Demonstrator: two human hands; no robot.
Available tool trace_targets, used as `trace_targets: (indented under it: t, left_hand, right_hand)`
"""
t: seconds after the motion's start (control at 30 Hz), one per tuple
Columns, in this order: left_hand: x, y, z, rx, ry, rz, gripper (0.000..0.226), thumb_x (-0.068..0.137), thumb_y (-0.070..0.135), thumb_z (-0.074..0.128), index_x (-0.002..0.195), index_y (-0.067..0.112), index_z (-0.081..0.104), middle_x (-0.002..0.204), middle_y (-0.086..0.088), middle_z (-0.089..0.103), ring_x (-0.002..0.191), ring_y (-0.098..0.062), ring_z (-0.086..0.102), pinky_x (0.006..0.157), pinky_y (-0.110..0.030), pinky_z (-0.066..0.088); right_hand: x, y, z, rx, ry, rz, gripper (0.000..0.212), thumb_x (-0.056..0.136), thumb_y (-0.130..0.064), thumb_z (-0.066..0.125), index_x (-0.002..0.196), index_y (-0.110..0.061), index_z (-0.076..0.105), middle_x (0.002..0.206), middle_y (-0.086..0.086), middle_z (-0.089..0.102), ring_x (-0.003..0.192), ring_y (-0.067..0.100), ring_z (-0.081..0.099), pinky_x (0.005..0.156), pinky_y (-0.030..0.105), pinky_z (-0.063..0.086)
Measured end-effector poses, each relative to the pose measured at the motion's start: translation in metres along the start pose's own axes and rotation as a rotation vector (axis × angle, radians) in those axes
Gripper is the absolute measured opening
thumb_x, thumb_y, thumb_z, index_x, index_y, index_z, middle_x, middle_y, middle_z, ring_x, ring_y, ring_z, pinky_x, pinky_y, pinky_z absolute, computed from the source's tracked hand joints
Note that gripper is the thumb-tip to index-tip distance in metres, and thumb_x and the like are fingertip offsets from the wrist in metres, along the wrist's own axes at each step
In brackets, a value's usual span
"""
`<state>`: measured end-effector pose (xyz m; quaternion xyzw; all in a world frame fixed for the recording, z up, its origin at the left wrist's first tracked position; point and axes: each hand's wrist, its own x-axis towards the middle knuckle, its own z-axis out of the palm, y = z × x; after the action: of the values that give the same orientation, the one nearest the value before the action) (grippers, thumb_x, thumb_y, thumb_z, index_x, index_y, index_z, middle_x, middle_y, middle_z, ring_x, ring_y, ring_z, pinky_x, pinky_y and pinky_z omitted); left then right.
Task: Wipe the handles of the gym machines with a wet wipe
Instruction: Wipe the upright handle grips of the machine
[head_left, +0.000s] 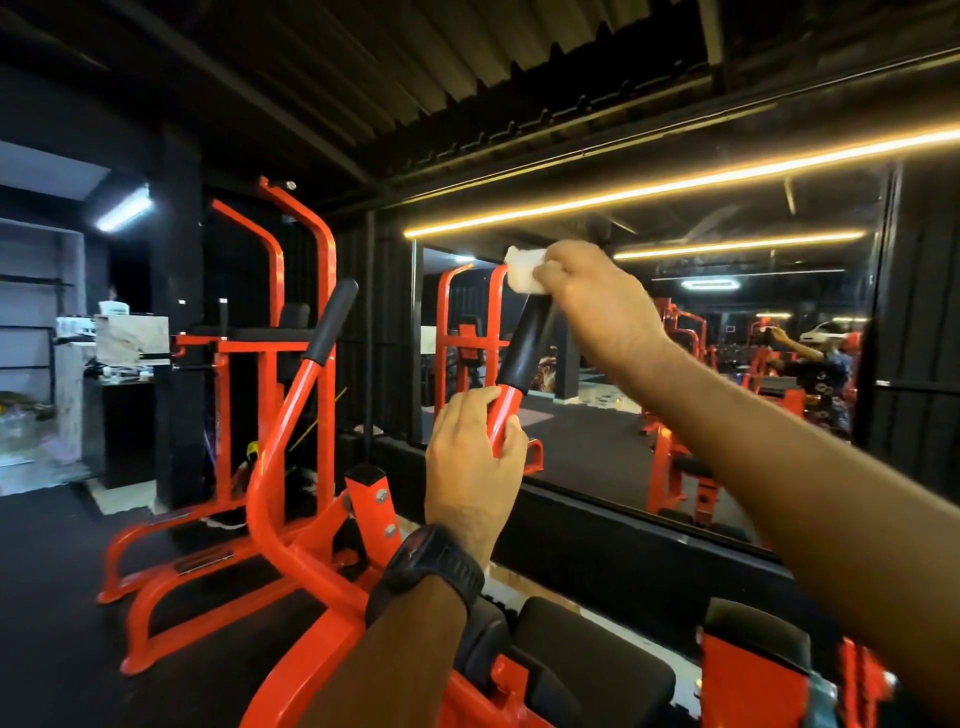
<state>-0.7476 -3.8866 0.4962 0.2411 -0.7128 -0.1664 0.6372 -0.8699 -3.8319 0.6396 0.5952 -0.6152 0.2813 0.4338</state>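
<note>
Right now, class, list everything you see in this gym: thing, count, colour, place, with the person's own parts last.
wet wipe: one, white, on the top end of the near handle
near handle: one, black, centre
bar: one, orange, under the near handle
far handle: one, black, left of centre
pull-up frame: one, orange, back left
mirror: one, right wall
light strip: one, yellow, above the mirror
pads: at least two, black, bottom edge
watch: one, black, left wrist
left hand: one, grips the bar
right hand: one, holds the wet wipe on the near handle
</note>
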Motion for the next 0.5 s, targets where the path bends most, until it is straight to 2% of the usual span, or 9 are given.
trace_targets:
  t: [0.03, 0.1, 0.2, 0.27, 0.33, 0.37, 0.43, 0.5]
  left_hand:
    - [0.000, 0.000, 0.000, 0.002, 0.004, 0.000, 0.037, 0.092, 0.023, 0.067, 0.127, 0.020, 0.059, 0.122, 0.005, 0.058, 0.113, -0.009, 0.054, 0.099, -0.036, 0.052]
    - [0.000, 0.001, 0.000, 0.006, 0.014, 0.000, 0.036, 0.090, 0.022, 0.067, 0.126, 0.019, 0.061, 0.119, 0.004, 0.060, 0.111, -0.011, 0.055, 0.099, -0.037, 0.051]
    - [0.000, 0.001, -0.001, -0.003, 0.047, 0.031, 0.032, 0.089, 0.020, 0.068, 0.121, 0.016, 0.064, 0.115, 0.002, 0.063, 0.108, -0.014, 0.058, 0.098, -0.040, 0.051]
    - [-0.001, 0.000, 0.000, -0.011, 0.055, 0.043, 0.030, 0.090, 0.019, 0.069, 0.119, 0.016, 0.065, 0.113, 0.002, 0.063, 0.107, -0.015, 0.059, 0.096, -0.041, 0.052]
    - [-0.001, -0.001, 0.001, -0.006, 0.076, 0.069, 0.030, 0.088, 0.017, 0.070, 0.118, 0.017, 0.065, 0.111, 0.003, 0.064, 0.104, -0.016, 0.060, 0.093, -0.042, 0.053]
    - [-0.001, -0.002, 0.002, -0.003, 0.088, 0.084, 0.030, 0.088, 0.016, 0.070, 0.117, 0.016, 0.065, 0.110, 0.003, 0.064, 0.103, -0.017, 0.061, 0.092, -0.043, 0.053]
    - [0.000, -0.003, 0.003, -0.001, 0.098, 0.100, 0.029, 0.087, 0.015, 0.071, 0.116, 0.016, 0.066, 0.109, 0.002, 0.065, 0.101, -0.018, 0.062, 0.091, -0.044, 0.053]
    - [0.000, -0.005, 0.003, -0.010, 0.093, 0.099, 0.029, 0.087, 0.016, 0.070, 0.116, 0.016, 0.066, 0.109, 0.003, 0.064, 0.101, -0.018, 0.062, 0.091, -0.044, 0.053]
  right_hand:
    - [-0.006, 0.000, 0.005, 0.237, 0.140, 0.202, 0.024, 0.096, -0.021, 0.051, 0.115, -0.014, 0.065, 0.113, 0.008, 0.061, 0.101, 0.020, 0.057, 0.083, 0.032, 0.048]
    - [-0.028, -0.021, 0.025, 0.462, 0.292, 0.444, 0.022, 0.100, -0.011, 0.047, 0.114, -0.012, 0.064, 0.111, 0.009, 0.060, 0.090, 0.012, 0.056, 0.082, 0.026, 0.047]
    - [-0.056, -0.063, 0.055, 0.743, 0.422, 0.694, 0.015, 0.104, -0.013, 0.046, 0.103, -0.016, 0.060, 0.097, -0.003, 0.057, 0.080, 0.000, 0.056, 0.070, 0.020, 0.053]
    - [-0.049, -0.067, 0.060, 1.000, 0.506, 0.823, 0.021, 0.105, -0.013, 0.046, 0.112, -0.015, 0.066, 0.095, -0.007, 0.062, 0.083, 0.000, 0.062, 0.068, 0.016, 0.054]
    - [-0.030, -0.058, 0.055, 1.116, 0.515, 0.917, 0.029, 0.105, -0.011, 0.046, 0.122, -0.018, 0.068, 0.096, -0.008, 0.066, 0.090, 0.006, 0.067, 0.074, 0.024, 0.059]
    - [-0.025, -0.056, 0.054, 1.141, 0.519, 0.934, 0.029, 0.105, -0.010, 0.046, 0.120, -0.021, 0.069, 0.094, -0.008, 0.066, 0.090, 0.007, 0.068, 0.074, 0.025, 0.060]
    - [-0.032, -0.061, 0.054, 1.108, 0.516, 0.891, 0.028, 0.105, -0.011, 0.046, 0.112, -0.026, 0.068, 0.084, -0.012, 0.062, 0.084, 0.004, 0.069, 0.065, 0.017, 0.056]
    - [-0.046, -0.063, 0.058, 1.009, 0.467, 0.814, 0.026, 0.104, -0.011, 0.047, 0.114, -0.020, 0.070, 0.088, -0.010, 0.065, 0.086, 0.010, 0.069, 0.069, 0.023, 0.058]
